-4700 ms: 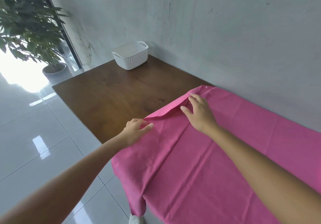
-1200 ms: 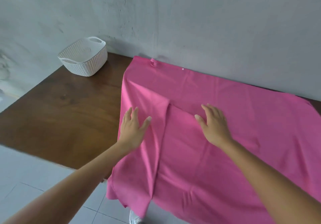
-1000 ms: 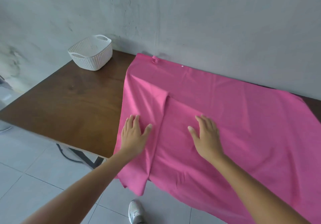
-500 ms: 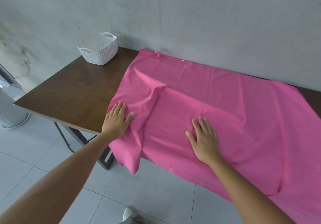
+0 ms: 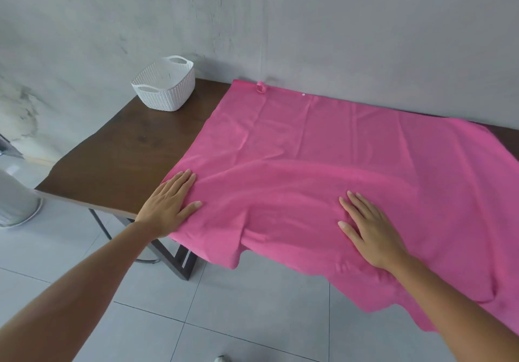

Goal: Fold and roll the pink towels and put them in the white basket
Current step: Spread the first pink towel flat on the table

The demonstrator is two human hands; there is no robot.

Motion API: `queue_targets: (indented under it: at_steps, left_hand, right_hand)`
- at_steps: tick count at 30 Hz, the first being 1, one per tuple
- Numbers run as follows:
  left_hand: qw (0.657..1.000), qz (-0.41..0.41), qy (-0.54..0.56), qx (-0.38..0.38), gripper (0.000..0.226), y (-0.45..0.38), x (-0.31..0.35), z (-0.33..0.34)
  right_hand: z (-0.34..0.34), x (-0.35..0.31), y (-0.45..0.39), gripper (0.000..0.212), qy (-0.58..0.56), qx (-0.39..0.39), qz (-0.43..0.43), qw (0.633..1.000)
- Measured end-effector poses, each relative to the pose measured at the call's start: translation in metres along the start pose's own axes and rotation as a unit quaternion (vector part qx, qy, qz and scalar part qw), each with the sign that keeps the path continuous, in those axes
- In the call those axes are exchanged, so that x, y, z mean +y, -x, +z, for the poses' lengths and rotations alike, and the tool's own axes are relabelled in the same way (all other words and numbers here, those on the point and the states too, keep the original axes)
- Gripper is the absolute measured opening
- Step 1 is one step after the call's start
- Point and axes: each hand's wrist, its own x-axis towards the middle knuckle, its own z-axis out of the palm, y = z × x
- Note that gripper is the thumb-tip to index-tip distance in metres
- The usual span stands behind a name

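Pink towel (image 5: 323, 148) spread over the right part of my brown table (image 5: 120, 153), both hands flat on it.

My left hand (image 5: 168, 204) presses the towel's left edge near the table's front, fingers straight and together, gripping nothing; my right hand (image 5: 370, 229) lies palm down further right, fingers extended, also holding nothing; the cloth is rumpled between them and its near edge hangs over the table's front toward the grey tiled floor (image 5: 224, 305); the far edge reaches the grey wall (image 5: 337, 24); the white basket (image 5: 165, 85) stands at the table's far left corner, well apart from the towel.
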Motion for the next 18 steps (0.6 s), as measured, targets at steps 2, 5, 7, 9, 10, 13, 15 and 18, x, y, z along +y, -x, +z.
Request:
queue_targets:
  at_steps: [2, 5, 7, 9, 10, 13, 15, 18]
  left_hand:
    - [1.000, 0.010, -0.003, 0.008, 0.091, 0.003, -0.006, 0.002]
    - [0.999, 0.028, -0.015, 0.027, 0.091, 0.010, -0.012, 0.008]
    - [0.999, 0.035, -0.015, 0.028, 0.090, 0.013, -0.015, 0.007]
    - [0.999, 0.031, -0.004, 0.036, 0.091, 0.012, -0.012, 0.005]
    - [0.999, 0.032, 0.002, 0.037, 0.091, 0.011, -0.008, 0.002]
    - [0.998, 0.060, 0.016, 0.031, 0.087, 0.003, 0.011, -0.003]
    - [0.996, 0.079, 0.034, 0.024, 0.086, -0.005, 0.027, -0.005]
    - [0.992, 0.119, 0.050, 0.015, 0.086, -0.019, 0.056, -0.006]
  right_hand:
    - [-0.001, 0.002, 0.006, 0.076, 0.009, 0.000, -0.003, 1.000]
    - [-0.004, 0.004, 0.016, 0.075, 0.020, -0.001, -0.001, 1.000]
    - [-0.005, 0.004, 0.023, 0.076, 0.026, 0.005, 0.002, 1.000]
    - [-0.004, 0.005, 0.029, 0.078, 0.034, 0.013, 0.023, 0.999]
    - [-0.003, 0.004, 0.032, 0.080, 0.038, 0.016, 0.040, 0.998]
    - [-0.002, 0.002, 0.037, 0.083, 0.046, 0.032, 0.110, 0.992]
    - [-0.001, 0.000, 0.041, 0.084, 0.044, 0.040, 0.159, 0.986]
    - [0.001, -0.006, 0.051, 0.090, 0.010, 0.052, 0.200, 0.978]
